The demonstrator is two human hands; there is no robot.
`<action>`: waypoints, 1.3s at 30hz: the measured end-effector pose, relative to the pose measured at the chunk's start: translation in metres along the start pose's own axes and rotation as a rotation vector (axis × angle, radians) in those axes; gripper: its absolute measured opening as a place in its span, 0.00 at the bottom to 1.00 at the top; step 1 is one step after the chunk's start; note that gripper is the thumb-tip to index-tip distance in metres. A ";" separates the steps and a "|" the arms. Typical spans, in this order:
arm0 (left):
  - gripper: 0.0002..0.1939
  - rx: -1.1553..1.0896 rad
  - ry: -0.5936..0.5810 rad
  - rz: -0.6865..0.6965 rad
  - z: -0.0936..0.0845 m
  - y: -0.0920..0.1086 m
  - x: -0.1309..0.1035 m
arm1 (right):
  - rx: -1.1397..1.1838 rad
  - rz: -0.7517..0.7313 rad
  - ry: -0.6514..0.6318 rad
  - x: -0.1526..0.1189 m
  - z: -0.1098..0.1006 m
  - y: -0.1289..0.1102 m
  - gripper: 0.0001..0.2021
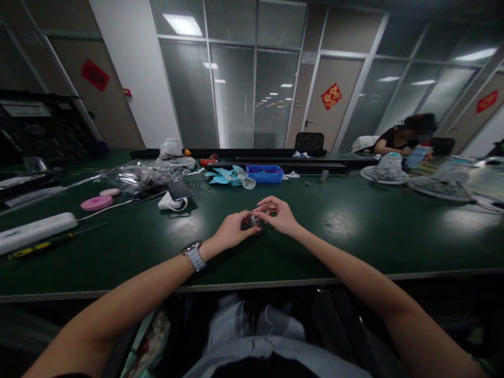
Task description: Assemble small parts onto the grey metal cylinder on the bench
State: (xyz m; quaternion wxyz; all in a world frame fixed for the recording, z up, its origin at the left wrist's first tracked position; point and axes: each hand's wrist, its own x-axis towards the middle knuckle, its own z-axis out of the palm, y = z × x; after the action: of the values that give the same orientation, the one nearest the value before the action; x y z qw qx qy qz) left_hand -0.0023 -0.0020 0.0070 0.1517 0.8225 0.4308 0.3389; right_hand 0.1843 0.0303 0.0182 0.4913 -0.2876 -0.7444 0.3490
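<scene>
A small grey metal cylinder (255, 222) stands on the green table in front of me, partly covered by my fingers. My left hand (235, 229) is closed around its side, thumb at the front. From the right, my right hand (279, 215) reaches over with thumb and forefinger pinched at the cylinder's top, where a lighter part shows. Any smaller piece between those fingertips is too small to make out. A watch with a pale strap (193, 255) is on my left wrist.
Behind my hands lie blue fan blades (226, 176), a blue bin (264, 174) and another small grey cylinder (324, 175). At left are a white power strip (37, 231), a yellow-black screwdriver (41, 245) and clear plastic wrap (137, 176). Fans (386, 173) and a person (407, 136) are at right.
</scene>
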 end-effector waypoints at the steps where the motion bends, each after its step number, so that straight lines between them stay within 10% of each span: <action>1: 0.22 -0.007 -0.003 -0.002 0.000 0.000 0.000 | 0.012 0.009 0.031 0.002 -0.002 0.001 0.17; 5: 0.22 -0.033 -0.012 -0.004 -0.001 0.000 0.000 | 0.027 0.068 0.053 0.004 -0.022 0.011 0.19; 11: 0.22 -0.045 -0.002 -0.008 0.001 -0.002 0.000 | -0.018 0.361 -0.467 -0.002 -0.054 0.031 0.23; 17: 0.22 -0.036 0.004 -0.007 0.002 -0.004 0.000 | -0.093 0.341 -0.543 -0.001 -0.057 0.031 0.31; 22: 0.22 -0.038 0.000 -0.010 0.002 -0.004 0.000 | -0.128 0.302 -0.484 -0.004 -0.052 0.025 0.29; 29: 0.22 -0.058 -0.010 -0.015 0.001 -0.004 0.001 | -0.016 0.023 -0.049 -0.002 -0.023 0.002 0.21; 39: 0.23 -0.029 0.002 -0.026 0.001 -0.001 0.000 | -0.042 -0.052 0.008 0.001 -0.001 -0.009 0.18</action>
State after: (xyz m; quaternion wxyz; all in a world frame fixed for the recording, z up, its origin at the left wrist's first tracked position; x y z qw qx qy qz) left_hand -0.0022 -0.0009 0.0054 0.1675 0.8142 0.4367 0.3440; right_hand 0.1840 0.0257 0.0261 0.4972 -0.2798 -0.7566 0.3194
